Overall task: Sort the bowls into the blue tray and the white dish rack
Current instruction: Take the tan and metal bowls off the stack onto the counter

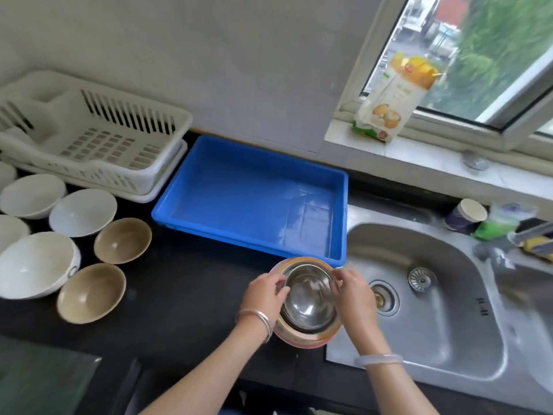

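Observation:
A stack of steel bowls [308, 298] stands on the black counter just in front of the blue tray [254, 202], which holds nothing. My left hand [264, 295] grips the left rim of the top steel bowl and my right hand [353, 293] grips its right rim. The white dish rack [98, 136] sits at the back left with no bowls in it. At the far left stand several white bowls [82, 211] and two tan bowls [122, 240].
A steel sink [419, 295] lies right of the stack, with a paper cup [466, 215] and sponges behind it. A food packet [395, 100] leans on the window sill. A glass panel [42, 381] is set in the counter at the front left.

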`<state>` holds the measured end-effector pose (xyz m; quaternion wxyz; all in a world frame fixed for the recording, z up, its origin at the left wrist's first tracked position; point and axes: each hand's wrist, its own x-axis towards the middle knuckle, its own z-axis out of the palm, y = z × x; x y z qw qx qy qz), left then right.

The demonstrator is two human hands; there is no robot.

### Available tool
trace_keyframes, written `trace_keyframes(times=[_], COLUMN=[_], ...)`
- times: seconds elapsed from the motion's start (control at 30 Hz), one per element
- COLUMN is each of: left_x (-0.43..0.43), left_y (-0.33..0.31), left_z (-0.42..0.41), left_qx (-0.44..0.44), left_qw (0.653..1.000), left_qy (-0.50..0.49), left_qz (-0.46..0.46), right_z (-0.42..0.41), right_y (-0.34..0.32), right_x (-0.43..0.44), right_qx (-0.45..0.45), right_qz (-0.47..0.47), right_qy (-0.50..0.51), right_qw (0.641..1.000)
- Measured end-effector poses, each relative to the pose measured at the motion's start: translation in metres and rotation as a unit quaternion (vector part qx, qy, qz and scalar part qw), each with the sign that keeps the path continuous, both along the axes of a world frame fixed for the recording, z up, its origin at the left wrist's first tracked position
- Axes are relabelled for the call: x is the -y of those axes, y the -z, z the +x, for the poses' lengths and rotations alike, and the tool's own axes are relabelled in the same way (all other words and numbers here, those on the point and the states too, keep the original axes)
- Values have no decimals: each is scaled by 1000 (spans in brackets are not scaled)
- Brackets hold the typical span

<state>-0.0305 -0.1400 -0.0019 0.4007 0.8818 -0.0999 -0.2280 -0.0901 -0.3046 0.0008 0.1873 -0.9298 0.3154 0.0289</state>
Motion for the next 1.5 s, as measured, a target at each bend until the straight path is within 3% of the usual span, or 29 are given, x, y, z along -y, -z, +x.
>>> trace_keyframes(times=[0.3,0.6,0.87,1.17,1.5], left_x=[17,20,21,25,16], left_y=[2,0,1,0,-8], left_z=[-2,-2,8,11,12], left_qx=[35,7,-24,-4,-59], left_qw=[994,994,998,996,997], left_qy=[22,36,0,22,-43], left_qz=[98,107,63,89,3], right_z=[-4,-12,-25,-33,-25], right_y=[8,1,-7,-10,-20], right_x=[-5,7,25,36,40], right_qx=[-6,28,83,107,154], right_qz=[-12,88,131,189,285], right_qy=[19,85,140,167,154], right_qw=[1000,992,978,962,934])
